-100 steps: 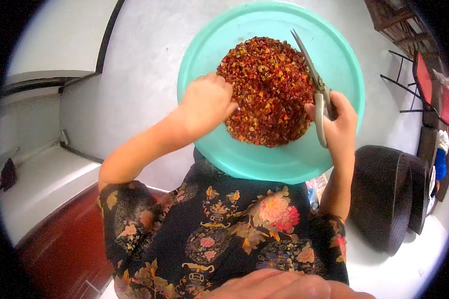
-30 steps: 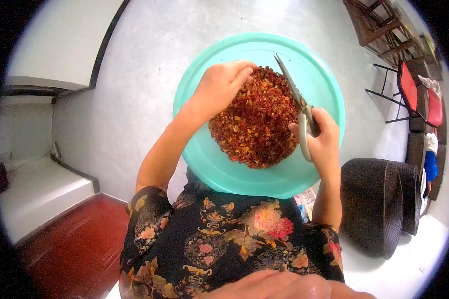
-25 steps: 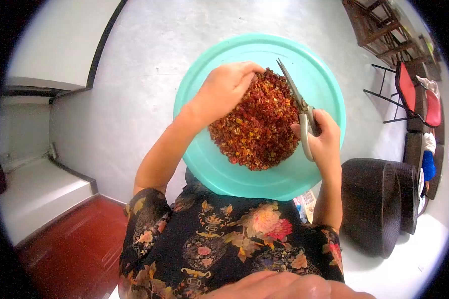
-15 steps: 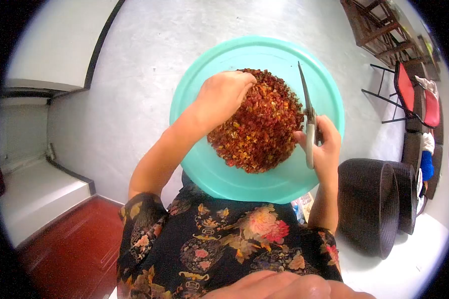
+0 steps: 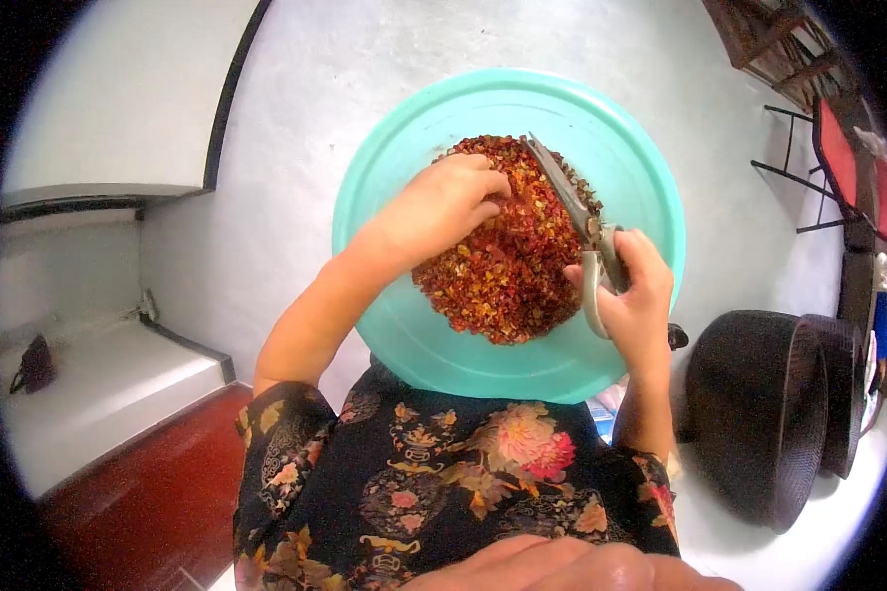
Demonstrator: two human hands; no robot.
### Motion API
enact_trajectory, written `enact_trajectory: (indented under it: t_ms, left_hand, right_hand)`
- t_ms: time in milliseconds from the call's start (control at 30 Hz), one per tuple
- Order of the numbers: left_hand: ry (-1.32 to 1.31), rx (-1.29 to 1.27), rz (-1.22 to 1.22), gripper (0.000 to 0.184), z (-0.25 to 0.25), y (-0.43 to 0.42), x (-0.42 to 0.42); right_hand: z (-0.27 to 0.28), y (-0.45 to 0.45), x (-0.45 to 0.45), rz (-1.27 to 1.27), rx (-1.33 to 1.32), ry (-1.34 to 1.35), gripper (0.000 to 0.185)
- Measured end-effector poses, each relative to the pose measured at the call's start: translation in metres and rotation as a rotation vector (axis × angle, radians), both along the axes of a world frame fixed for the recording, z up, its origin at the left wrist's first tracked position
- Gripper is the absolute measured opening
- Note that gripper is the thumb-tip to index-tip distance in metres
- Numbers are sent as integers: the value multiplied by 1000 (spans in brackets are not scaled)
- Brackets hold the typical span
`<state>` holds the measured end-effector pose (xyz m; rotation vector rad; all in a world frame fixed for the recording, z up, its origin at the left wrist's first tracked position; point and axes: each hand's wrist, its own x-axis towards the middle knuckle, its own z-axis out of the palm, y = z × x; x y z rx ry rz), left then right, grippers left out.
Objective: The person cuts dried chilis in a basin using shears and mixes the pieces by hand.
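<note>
A heap of chopped dried red chilies lies in a round turquoise basin in front of my body. My left hand rests over the heap's upper left, its fingers curled down at the chili pieces. Whatever is between those fingertips is too small to make out. In my right hand is a pair of scissors with pale handles. Their blades point up and left over the heap, nearly together, and the tips are apart from my left fingers.
Dark woven baskets stand at the right. Farther up are a red folding chair and a wooden frame. A pale step and red flooring lie at the left.
The scissors have swung left from the basin's right side to over the heap. My left hand has shifted slightly down, its fingers still curled at the heap. The view has turned slightly.
</note>
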<state>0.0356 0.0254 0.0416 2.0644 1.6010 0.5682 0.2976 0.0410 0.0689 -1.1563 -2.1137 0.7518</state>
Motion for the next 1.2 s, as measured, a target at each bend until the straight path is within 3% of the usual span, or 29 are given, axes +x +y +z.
enact_trajectory:
  t_ms: [67, 200, 267, 300, 367, 400, 467, 567, 633, 833, 1200]
  left_hand:
    - [-17, 63, -17, 16, -5, -9, -6]
    - [-98, 83, 91, 15, -3, -8, -3]
    - [-485, -104, 182, 13, 10, -8, -3]
    - [-483, -100, 182, 13, 15, -9, -3]
    - [-855, -312, 251, 14, 22, -10, -4]
    - [-852, -309, 248, 14, 21, -9, -8]
    - [-1332, -551, 259, 13, 14, -6, -16]
    - [-1485, -647, 325, 10, 15, -7, -14]
    - [-1530, -662, 318, 10, 6, -7, -14]
    - [-1516, -705, 325, 9, -1, -16, -7]
    - [-1364, -674, 213, 8, -12, -18, -2]
  right_hand:
    - [0, -11, -6, 2, 18, -10, 37]
    - [-3, -11, -4, -10, 10, -10, 37]
    - [-2, -11, -4, -12, 8, -6, 38]
    - [-3, -11, -4, -19, -13, -50, 38]
    - [-3, -11, -4, -29, -28, -90, 39]
    - [-4, -11, -5, -35, -76, -134, 42]
    - [-3, -10, -6, -44, -117, -172, 46]
    - [-4, -9, -5, -26, -109, -297, 57]
    - [-4, -8, -3, 33, -148, -221, 68]
    - [-2, -12, -4, 85, -200, -275, 76]
    - [3, -14, -7, 99, -66, -355, 63]
